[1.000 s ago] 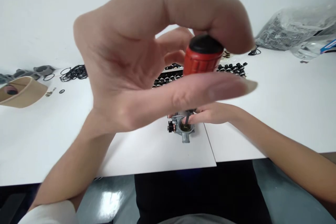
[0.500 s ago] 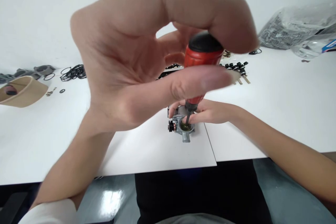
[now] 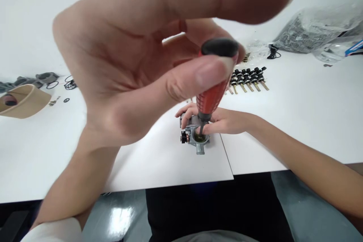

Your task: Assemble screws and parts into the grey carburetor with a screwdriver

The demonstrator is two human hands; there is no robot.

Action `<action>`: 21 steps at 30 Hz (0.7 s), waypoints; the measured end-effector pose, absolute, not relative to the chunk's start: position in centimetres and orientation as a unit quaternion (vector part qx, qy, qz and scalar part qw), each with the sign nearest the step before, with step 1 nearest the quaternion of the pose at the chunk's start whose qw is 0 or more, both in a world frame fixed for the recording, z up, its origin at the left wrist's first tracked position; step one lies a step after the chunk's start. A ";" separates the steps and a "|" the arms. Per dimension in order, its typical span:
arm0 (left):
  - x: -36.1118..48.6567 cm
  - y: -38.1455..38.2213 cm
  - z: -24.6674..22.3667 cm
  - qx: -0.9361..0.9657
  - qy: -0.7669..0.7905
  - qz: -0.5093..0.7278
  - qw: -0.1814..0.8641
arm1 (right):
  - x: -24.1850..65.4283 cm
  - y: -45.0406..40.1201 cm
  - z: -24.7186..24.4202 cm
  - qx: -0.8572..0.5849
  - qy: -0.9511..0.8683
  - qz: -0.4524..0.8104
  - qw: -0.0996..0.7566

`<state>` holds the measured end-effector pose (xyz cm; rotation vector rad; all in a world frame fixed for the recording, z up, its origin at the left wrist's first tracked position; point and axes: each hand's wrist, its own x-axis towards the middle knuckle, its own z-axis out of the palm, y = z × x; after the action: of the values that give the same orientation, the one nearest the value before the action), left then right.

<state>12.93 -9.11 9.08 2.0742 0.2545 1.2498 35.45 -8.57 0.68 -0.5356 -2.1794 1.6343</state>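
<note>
My left hand (image 3: 136, 56) is large in front of the camera, its thumb and a finger behind pinching the red screwdriver (image 3: 211, 96) by its handle, with the index finger lifted off the black cap. The screwdriver's shaft points down into the round opening of a grey metal carburetor-like part (image 3: 200, 149). My right hand (image 3: 227, 121) reaches in from the right and grips this part from above, its fingers spread over the back and by the opening. A black and copper fitting (image 3: 184, 137) sticks out of the part's left side.
Several brass-tipped black fittings (image 3: 249, 77) lie behind my right hand. Clear bags (image 3: 306, 30) stand at the back right. At the left are a beige roll (image 3: 31, 102), grey parts (image 3: 47, 77) and black rings (image 3: 70, 83).
My left index finger has lifted off the cap and stretched to the right. The thumb has shifted left on the handle, and the screwdriver leans a little differently. My right hand has barely moved.
</note>
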 end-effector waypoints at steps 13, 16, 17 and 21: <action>15.0 -9.7 11.2 0.795 0.053 0.472 0.377 | 35.5 -8.5 0.8 -0.189 -0.777 0.573 0.180; 16.8 -11.3 12.6 0.846 0.064 0.434 0.304 | 35.5 -8.6 0.7 -0.190 -0.775 0.576 0.180; 17.1 -11.3 12.8 0.855 0.070 0.426 0.289 | 35.5 -8.6 0.7 -0.193 -0.770 0.581 0.178; 17.0 -10.5 12.6 0.845 0.043 0.471 0.250 | 35.5 -8.7 0.7 -0.210 -0.762 0.587 0.177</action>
<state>17.03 -10.54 12.59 2.3003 0.1159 1.2814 35.50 -8.74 0.67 -0.5945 -2.1550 1.6605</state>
